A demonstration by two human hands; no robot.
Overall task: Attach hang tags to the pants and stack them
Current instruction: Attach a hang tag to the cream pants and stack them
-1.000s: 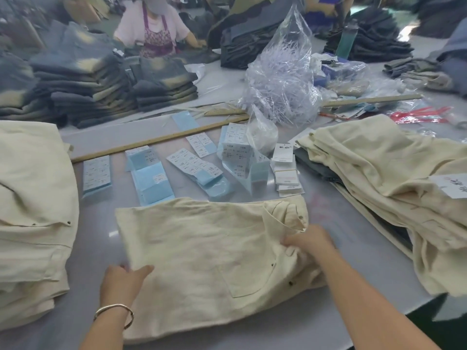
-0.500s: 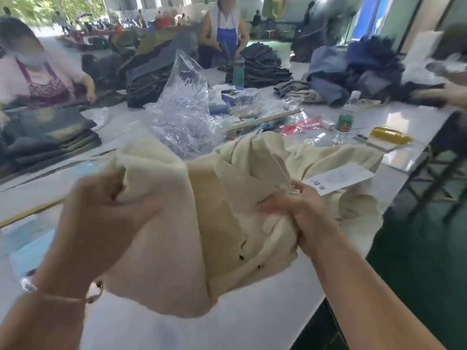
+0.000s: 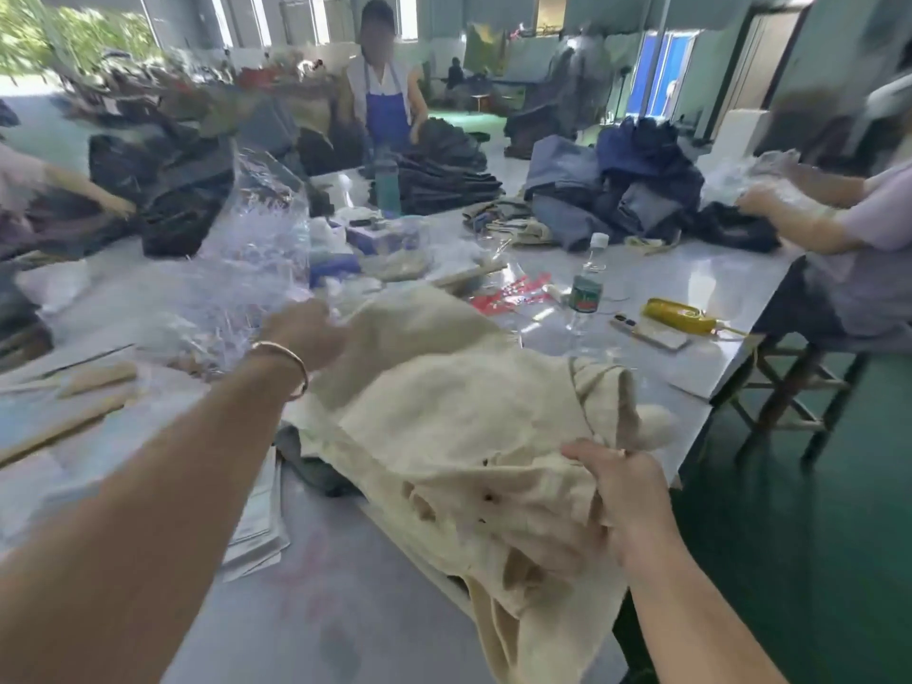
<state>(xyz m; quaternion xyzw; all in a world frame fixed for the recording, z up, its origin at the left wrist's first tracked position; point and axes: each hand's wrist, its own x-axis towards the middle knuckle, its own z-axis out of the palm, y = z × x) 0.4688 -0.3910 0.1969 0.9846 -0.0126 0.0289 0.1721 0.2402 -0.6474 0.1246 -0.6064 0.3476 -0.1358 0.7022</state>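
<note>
**Pants going on the pile**

The left hand [image 3: 308, 333] lies on the far side of the cream pants [image 3: 459, 427]; its fingers are too blurry to tell. The right hand [image 3: 622, 491] grips the near edge. The pants sit on a pile at the right of the surface [image 3: 345, 609]. No tag shows, so tagging can't be judged.

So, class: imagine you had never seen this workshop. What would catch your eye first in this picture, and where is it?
First, the cream pants heaped across the near table, the right hand gripping their near edge and the left hand, bracelet on its wrist, on the far side. Next, the crinkled clear plastic bag standing behind the left hand. Then the water bottle and yellow tool to the right.
</note>
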